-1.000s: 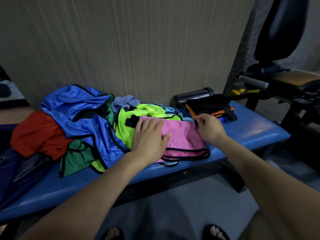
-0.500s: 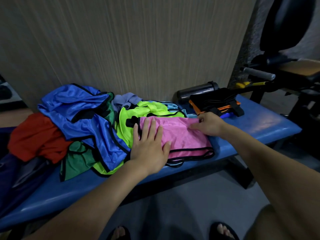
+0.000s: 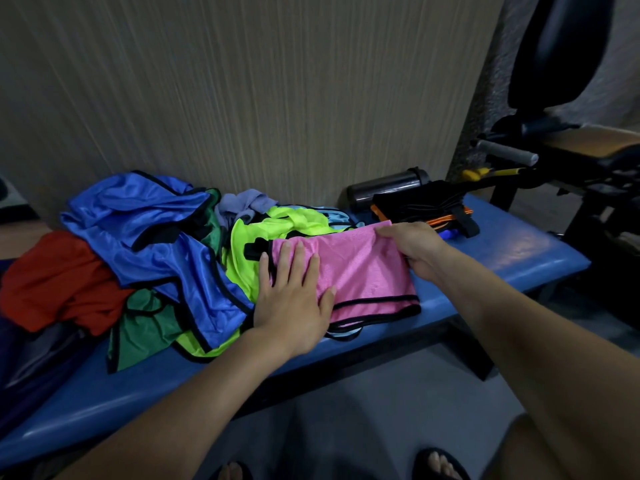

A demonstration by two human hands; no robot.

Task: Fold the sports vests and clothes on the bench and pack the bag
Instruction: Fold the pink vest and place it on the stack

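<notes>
Head view, right hand now lifting pink vest edge, left hand still pressing

**Arrangement of items on the bench, head view**

The bench runs left to right before the wall. A heap of vests covers its left and middle. The folded vest lies just right of the heap, near the front edge, overlapping another vest behind it. The left hand rests on its left part; the right hand holds its right edge. Behind and to the right lies a strapped bundle, with a bottle on its side against the wall. Exercise equipment stands beyond the bench's right end.
</notes>
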